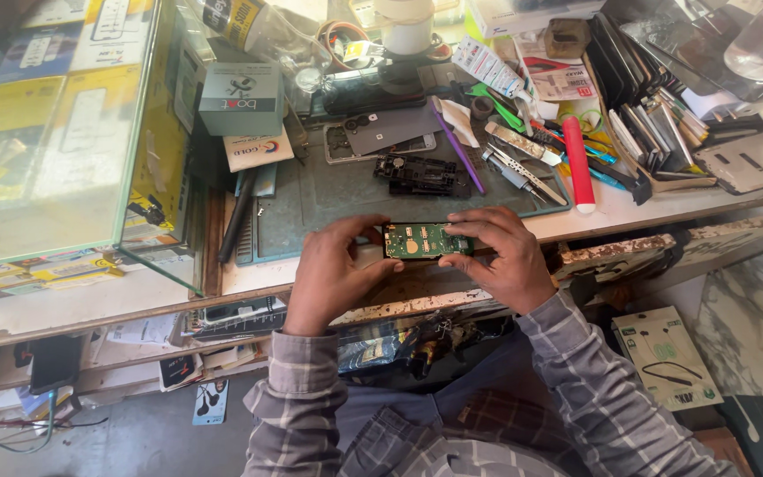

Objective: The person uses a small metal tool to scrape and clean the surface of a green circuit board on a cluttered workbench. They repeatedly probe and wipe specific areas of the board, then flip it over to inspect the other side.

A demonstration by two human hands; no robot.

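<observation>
Circuit board [423, 239] — green, held level above the front edge of the tabletop [629, 205], left hand [333, 276] gripping one end, right hand [501, 258] the other. Best kept by its edges, fingers off the contacts. Behind it — black phone frame [423, 175] on grey mat [328, 199].

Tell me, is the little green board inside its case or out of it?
Out. The green circuit board is bare, pinched between the left hand and right hand, with no cover around it.
</observation>
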